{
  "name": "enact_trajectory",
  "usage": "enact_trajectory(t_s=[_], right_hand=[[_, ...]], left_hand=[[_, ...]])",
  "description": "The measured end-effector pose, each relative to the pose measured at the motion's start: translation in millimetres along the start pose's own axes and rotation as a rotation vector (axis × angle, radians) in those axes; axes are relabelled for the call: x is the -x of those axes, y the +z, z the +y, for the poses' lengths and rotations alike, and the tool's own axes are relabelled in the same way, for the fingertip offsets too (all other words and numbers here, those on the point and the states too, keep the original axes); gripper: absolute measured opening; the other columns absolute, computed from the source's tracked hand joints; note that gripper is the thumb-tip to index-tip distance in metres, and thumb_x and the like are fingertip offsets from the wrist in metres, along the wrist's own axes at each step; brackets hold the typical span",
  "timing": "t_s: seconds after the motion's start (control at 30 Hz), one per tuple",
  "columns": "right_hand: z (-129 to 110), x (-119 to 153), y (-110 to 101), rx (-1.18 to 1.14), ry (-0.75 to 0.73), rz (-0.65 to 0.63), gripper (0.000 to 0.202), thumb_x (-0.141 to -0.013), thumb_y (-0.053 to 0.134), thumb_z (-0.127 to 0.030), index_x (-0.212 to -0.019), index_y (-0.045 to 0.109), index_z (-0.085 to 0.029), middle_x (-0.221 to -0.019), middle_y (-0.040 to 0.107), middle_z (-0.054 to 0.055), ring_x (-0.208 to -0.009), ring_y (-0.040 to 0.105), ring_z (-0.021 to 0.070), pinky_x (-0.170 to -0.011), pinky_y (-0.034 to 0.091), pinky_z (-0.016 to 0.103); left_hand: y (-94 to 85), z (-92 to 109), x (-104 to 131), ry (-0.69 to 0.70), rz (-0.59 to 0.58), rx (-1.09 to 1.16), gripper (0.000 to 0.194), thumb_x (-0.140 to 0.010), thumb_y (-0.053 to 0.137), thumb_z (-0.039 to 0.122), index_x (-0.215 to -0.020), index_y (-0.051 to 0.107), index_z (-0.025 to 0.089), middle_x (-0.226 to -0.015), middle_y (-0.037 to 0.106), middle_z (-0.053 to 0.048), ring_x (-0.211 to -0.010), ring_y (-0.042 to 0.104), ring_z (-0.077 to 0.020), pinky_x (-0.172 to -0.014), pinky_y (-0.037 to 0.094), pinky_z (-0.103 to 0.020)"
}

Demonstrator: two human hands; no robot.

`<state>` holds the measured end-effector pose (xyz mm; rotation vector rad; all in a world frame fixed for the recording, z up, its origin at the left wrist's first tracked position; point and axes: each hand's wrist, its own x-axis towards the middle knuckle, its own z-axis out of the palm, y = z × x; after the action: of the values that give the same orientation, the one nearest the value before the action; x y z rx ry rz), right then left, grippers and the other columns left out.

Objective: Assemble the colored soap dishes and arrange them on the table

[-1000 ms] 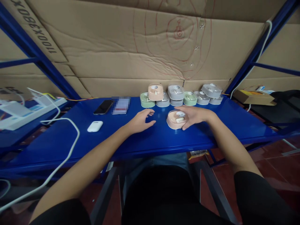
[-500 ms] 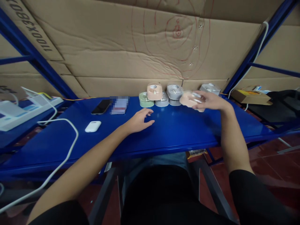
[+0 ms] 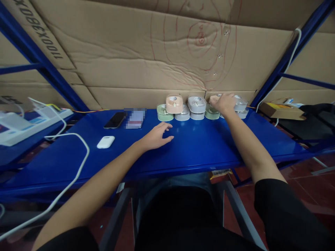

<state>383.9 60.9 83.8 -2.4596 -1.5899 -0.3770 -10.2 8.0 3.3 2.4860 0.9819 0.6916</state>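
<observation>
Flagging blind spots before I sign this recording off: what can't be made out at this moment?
All in the head view:
- Right side of the peach box under the right hand: covered by that hand.
- Content on the lighter phone: blurred by pixelation.
- Print on the lid labels: too small to read.
- Left sleeve: cut off by the bottom edge.

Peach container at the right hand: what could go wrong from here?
The peach container, in the right hand above the green container, could tip if not seated squarely; the hand hides much of it. The hand is also close to the upper grey container at the right end and might nudge it.
</observation>
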Motion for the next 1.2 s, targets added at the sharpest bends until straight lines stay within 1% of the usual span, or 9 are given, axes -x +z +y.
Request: enact_trajectory(t_s=[0.17, 0.27, 0.47, 0.6, 0.7, 0.83, 0.93, 1.03, 1.2], right_hand=[[-2.3, 1.6, 13.2, -0.04, 0.164, 0.094, 0.096, -0.104, 0.059, -0.077, -0.158, 0.06, 0.002, -0.162, 0.053, 0.041, -0.141, 0.062, 0.0523, -0.111, 0.052, 0.059], [0.2, 2.7, 19.0, -0.008, 0.149, 0.14, 0.096, -0.105, 0.058, -0.079, -0.156, 0.061, 0.003, -0.159, 0.054, 0.042, -0.146, 0.055, 0.0545, -0.114, 0.048, 0.062], [7.5, 9.7, 19.6, 0.024, 0.097, 0.223, 0.084, -0.112, 0.047, -0.074, -0.15, 0.065, -0.001, -0.155, 0.058, 0.038, -0.143, 0.051, 0.0493, -0.117, 0.04, 0.065], [2.7, 22.4, 13.5, -0.056, -0.041, 0.358, 0.075, -0.113, 0.043, -0.068, -0.146, 0.067, -0.006, -0.155, 0.059, 0.034, -0.149, 0.048, 0.0505, -0.121, 0.037, 0.07], [-16.8, 33.7, 14.2, -0.22, -0.238, 0.442, 0.07, -0.116, 0.036, -0.064, -0.148, 0.066, -0.01, -0.154, 0.061, 0.032, -0.147, 0.05, 0.052, -0.121, 0.037, 0.073], [-53.4, 51.0, 25.6, -0.297, -0.475, 0.312, 0.085, -0.11, 0.042, -0.08, -0.163, 0.058, -0.016, -0.169, 0.053, 0.029, -0.148, 0.051, 0.0535, -0.121, 0.042, 0.072], [-71.6, 61.4, 34.4, -0.258, -0.523, 0.197, 0.095, -0.101, 0.054, -0.089, -0.168, 0.055, -0.021, -0.18, 0.044, 0.027, -0.16, 0.038, 0.0593, -0.124, 0.039, 0.077], [-78.6, 64.2, 38.1, -0.268, -0.479, 0.18, 0.09, -0.102, 0.06, -0.084, -0.167, 0.056, -0.021, -0.183, 0.039, 0.027, -0.166, 0.03, 0.0615, -0.123, 0.038, 0.081], [-81.5, 51.4, 40.8, -0.349, -0.276, 0.234, 0.095, -0.102, 0.067, -0.071, -0.172, 0.045, -0.01, -0.177, 0.039, 0.038, -0.157, 0.042, 0.0633, -0.116, 0.046, 0.079]], left_hand=[[0.0, -0.3, 0.7, -0.006, -0.03, -0.019, 0.045, -0.098, 0.072, 0.048, -0.137, 0.069, 0.025, -0.143, 0.072, -0.015, -0.125, 0.078, -0.0345, -0.113, 0.065, -0.055], [0.1, -0.3, 1.2, -0.016, -0.044, -0.018, 0.047, -0.099, 0.072, 0.048, -0.138, 0.068, 0.024, -0.144, 0.071, -0.016, -0.126, 0.077, -0.0347, -0.114, 0.064, -0.055], [-0.3, -0.4, 1.4, -0.02, -0.051, -0.018, 0.046, -0.099, 0.073, 0.048, -0.138, 0.068, 0.025, -0.144, 0.071, -0.015, -0.127, 0.077, -0.0347, -0.116, 0.063, -0.055], [-1.2, 0.9, 1.3, -0.025, -0.071, -0.024, 0.048, -0.099, 0.07, 0.049, -0.14, 0.067, 0.024, -0.147, 0.069, -0.016, -0.129, 0.075, -0.0354, -0.118, 0.061, -0.057], [-2.3, 3.0, 1.3, -0.037, -0.1, -0.036, 0.053, -0.1, 0.067, 0.054, -0.142, 0.065, 0.022, -0.15, 0.067, -0.017, -0.132, 0.074, -0.0364, -0.121, 0.059, -0.058], [-3.3, 4.5, 1.3, -0.04, -0.108, -0.054, 0.055, -0.1, 0.064, 0.056, -0.142, 0.064, 0.021, -0.149, 0.066, -0.017, -0.132, 0.073, -0.0368, -0.121, 0.058, -0.059], [-3.3, 4.3, 1.2, -0.038, -0.109, -0.054, 0.053, -0.1, 0.064, 0.056, -0.142, 0.064, 0.023, -0.149, 0.067, -0.016, -0.132, 0.073, -0.0364, -0.121, 0.058, -0.058], [-3.0, 4.3, 1.1, -0.037, -0.113, -0.053, 0.055, -0.1, 0.064, 0.056, -0.143, 0.063, 0.022, -0.15, 0.066, -0.017, -0.134, 0.072, -0.0363, -0.122, 0.057, -0.058], [-3.6, 5.4, 1.0, -0.044, -0.122, -0.044, 0.057, -0.1, 0.064, 0.057, -0.144, 0.063, 0.021, -0.15, 0.065, -0.017, -0.135, 0.072, -0.0378, -0.122, 0.058, -0.059]])
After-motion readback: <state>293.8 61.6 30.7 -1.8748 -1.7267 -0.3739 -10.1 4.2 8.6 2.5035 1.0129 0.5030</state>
